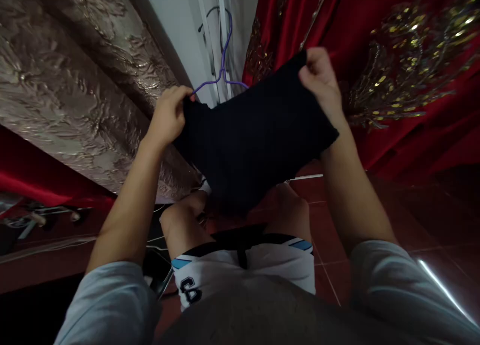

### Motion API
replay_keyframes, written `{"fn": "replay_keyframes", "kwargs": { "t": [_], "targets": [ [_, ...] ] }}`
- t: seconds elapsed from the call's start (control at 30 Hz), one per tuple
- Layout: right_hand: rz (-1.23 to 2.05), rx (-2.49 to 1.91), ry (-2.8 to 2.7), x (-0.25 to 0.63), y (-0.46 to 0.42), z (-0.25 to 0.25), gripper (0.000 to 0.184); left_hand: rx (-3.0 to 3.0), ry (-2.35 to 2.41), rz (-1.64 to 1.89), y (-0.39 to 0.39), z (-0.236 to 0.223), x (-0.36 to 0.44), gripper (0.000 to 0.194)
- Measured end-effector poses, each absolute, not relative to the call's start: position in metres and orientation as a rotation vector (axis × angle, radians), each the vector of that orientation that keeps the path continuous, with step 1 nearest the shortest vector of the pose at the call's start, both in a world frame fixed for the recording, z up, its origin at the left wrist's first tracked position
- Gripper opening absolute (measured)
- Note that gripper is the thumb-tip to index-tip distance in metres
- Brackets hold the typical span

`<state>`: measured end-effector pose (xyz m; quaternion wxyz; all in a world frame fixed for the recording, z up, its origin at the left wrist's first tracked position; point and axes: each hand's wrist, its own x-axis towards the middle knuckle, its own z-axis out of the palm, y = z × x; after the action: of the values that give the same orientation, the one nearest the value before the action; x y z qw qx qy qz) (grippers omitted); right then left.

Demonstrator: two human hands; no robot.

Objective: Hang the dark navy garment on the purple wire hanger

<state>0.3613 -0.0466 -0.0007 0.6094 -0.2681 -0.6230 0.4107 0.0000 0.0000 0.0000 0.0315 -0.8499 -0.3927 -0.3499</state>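
A dark, nearly black garment point(258, 135) is stretched between my two hands; its exact kind does not show. My left hand point(168, 114) is closed on its left upper corner, right by the left arm of a purple clothes hanger point(223, 67). Raised higher, my right hand point(322, 77) pinches the right upper corner. The hanger's hook and shoulders stand out above the cloth, while its lower part is hidden behind the garment. I cannot tell whether the hook rests on anything.
White poles point(221, 40) stand behind the hanger against a pale wall. A beige textured curtain point(86, 95) hangs at left, and red cloth with gold sequins point(412, 60) at right. My knees are below the garment, over a red tiled floor point(330, 245). Cables point(48, 247) lie at left.
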Motion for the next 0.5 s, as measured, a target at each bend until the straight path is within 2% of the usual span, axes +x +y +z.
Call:
{"fn": "replay_keyframes", "kwargs": {
  "t": [0.1,0.17,0.2,0.27,0.33,0.5],
  "targets": [
    [1.214,-0.763,-1.410,0.356,-0.034,-0.019,0.044,-2.622,-1.212,-1.112,-0.010,-0.002,0.001,0.032],
    [1.285,-0.908,-1.302,0.363,-0.034,-0.033,0.033,-2.632,-1.219,-1.169,-0.019,-0.006,0.003,0.035],
    [1.283,-0.968,-1.241,0.369,-0.038,-0.037,0.028,-2.629,-1.221,-1.207,-0.023,-0.008,0.004,0.036],
    [1.279,-1.046,-1.192,0.383,-0.055,-0.040,0.040,-2.595,-1.230,-1.304,-0.029,-0.011,0.007,0.038],
    [1.275,-1.077,-1.274,0.392,-0.076,-0.036,0.044,-2.545,-1.248,-1.407,-0.032,-0.011,0.011,0.039],
    [0.968,-0.991,-1.370,0.381,-0.100,-0.015,0.031,-2.521,-1.245,-1.470,-0.044,0.005,0.034,0.046]
  ]
}}
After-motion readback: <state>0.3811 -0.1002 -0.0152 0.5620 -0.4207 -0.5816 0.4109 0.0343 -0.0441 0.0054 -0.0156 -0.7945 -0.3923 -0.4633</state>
